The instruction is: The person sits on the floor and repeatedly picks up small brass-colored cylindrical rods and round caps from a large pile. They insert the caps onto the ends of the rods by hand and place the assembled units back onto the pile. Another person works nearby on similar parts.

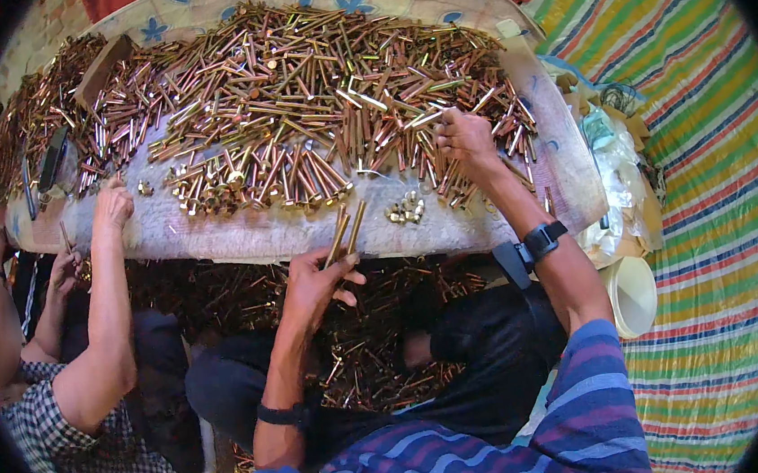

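Note:
My left hand [313, 287] is raised in front of the table edge, closed around a few long copper-coloured bolts [343, 232] that point upward. At the right part of the heap, my right hand [468, 145] has its fingers pinched together. A shiny bolt [425, 119] reaches out leftward from those fingertips. The large heap of loose bolts [284, 74] covers most of the tabletop. Between my hands, on the cloth, lies a small cluster of brass-coloured nuts [405, 208]. A row of bolts with heads toward me [306, 178] lies along the heap's front.
A co-worker [95, 396] sits at my left, one hand [113, 204] at the table. More bolts [363, 364] lie below the pale cloth-covered table [244, 239]. To the right are a white bucket [631, 297], plastic bags [604, 181] and a striped sheet [710, 207].

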`<control>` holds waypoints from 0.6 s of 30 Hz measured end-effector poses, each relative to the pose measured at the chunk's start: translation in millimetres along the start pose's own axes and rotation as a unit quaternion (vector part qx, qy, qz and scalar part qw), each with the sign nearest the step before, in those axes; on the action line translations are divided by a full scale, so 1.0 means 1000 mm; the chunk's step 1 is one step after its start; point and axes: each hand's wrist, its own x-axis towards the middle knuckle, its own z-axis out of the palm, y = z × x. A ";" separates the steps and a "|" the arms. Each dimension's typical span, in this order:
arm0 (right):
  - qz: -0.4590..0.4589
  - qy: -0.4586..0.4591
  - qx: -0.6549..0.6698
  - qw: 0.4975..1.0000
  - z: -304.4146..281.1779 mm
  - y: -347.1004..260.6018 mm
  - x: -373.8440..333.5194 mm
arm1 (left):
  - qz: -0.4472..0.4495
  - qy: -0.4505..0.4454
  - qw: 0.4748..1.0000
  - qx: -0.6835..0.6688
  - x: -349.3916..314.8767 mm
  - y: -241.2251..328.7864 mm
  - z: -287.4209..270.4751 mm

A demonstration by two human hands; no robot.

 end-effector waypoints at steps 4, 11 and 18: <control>-0.029 -0.055 -0.030 0.998 -0.001 -0.017 -0.031 | 0.000 -0.004 1.000 0.013 0.002 0.000 -0.002; -0.008 -0.182 -0.073 0.981 0.033 -0.023 -0.090 | 0.009 -0.015 1.000 0.025 0.003 0.000 0.000; -0.049 -0.237 -0.064 0.968 0.042 -0.023 -0.103 | 0.010 -0.022 0.998 0.053 0.004 -0.002 -0.001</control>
